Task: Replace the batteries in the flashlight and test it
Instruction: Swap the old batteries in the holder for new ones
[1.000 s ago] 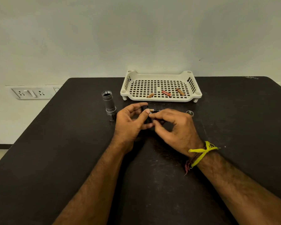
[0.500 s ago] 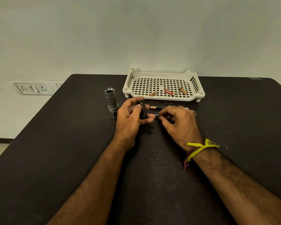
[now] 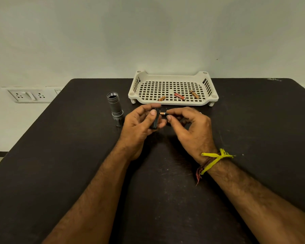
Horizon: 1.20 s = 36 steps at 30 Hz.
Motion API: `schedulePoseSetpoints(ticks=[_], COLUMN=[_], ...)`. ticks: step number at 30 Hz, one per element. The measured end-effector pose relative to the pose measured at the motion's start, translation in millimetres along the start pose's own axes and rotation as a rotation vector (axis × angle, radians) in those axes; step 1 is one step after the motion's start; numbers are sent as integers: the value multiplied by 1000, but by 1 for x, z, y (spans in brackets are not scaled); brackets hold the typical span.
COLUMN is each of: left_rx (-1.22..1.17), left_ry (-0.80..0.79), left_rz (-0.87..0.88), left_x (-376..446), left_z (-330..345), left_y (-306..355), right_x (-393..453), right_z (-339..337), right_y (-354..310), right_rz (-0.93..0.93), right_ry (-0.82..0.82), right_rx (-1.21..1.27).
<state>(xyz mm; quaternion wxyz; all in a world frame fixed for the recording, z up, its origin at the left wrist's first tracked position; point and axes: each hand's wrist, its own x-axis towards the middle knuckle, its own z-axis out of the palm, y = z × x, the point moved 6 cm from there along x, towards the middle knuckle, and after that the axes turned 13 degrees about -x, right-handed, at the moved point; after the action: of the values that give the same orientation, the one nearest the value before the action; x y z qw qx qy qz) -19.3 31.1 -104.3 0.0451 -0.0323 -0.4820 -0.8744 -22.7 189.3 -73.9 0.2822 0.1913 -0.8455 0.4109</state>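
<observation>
While the flashlight body [image 3: 115,110] stands upright and open-ended on the desk [image 3: 253,129], left of both hands, loading is mid-step. Head view only: left hand [image 3: 139,124] has its fingers curled around a black battery holder [image 3: 155,120], held roughly upright above the desk. Right hand [image 3: 188,127] pinches a copper-and-black battery [image 3: 163,113] between thumb and forefinger, its tip right at the holder's upper part. Can't tell whether it's seated or just touching.

Three batteries [image 3: 180,96] lie in the white tray [image 3: 173,76] behind the hands, likely the spent ones. A small round part peeks out behind the right knuckles, too hidden to identify.

Judgement: the step is fitting fresh cells into the holder. Next move needs correct polarity and a firm push into the slot, then the holder goes into the body, cap on, switch test. Risk: the cell pops out sideways.
</observation>
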Motion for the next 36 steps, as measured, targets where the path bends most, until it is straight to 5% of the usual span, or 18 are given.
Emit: schedulePoseSetpoints(ticks=[36], left_rx=[116], left_ry=[-99], left_rz=[46], left_x=[-3], left_z=[8], left_y=[-2], right_x=[-2], right_z=[8], right_y=[0], right_rz=[-31], right_ry=[-82], right_rx=[65])
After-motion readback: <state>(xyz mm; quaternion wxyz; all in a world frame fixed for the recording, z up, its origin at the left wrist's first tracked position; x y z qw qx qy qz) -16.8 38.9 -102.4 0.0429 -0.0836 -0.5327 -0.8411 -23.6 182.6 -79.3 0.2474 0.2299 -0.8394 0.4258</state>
